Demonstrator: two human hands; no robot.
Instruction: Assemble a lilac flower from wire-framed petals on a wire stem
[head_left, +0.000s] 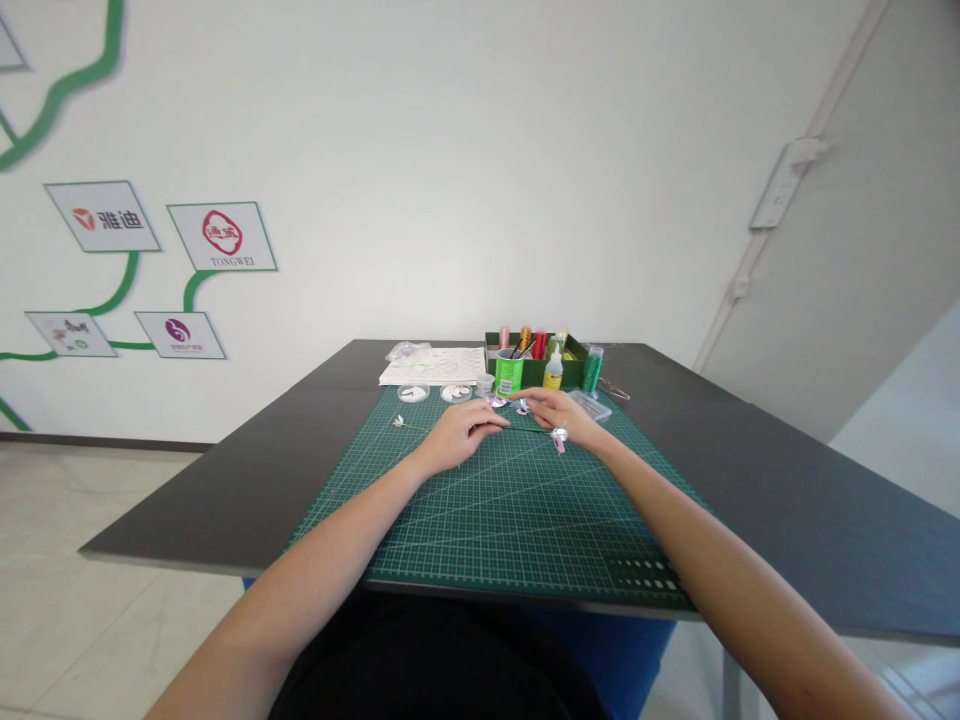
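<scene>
My left hand (463, 432) is closed with its fingertips on a thin green stem (529, 430), low over the cutting mat. The stem runs right, beneath my right hand (556, 411), to a small white and pinkish flower (560, 437). My right hand reaches left with its index finger stretched out, near small shiny whitish pieces (495, 400); its lower fingers are partly hidden. Left of my left hand, a small white blossom (399, 422) on a thin stalk lies on the green cutting mat (480, 530).
Two shallow dishes (413, 393) with white bits stand at the mat's far edge. Behind are white sheets (442, 364), a green can (509, 373), a glue bottle (553, 370) and a green box (574, 372) with thread spools. Right are a clear plastic case (591, 405) and metal scissors or pliers (615, 389).
</scene>
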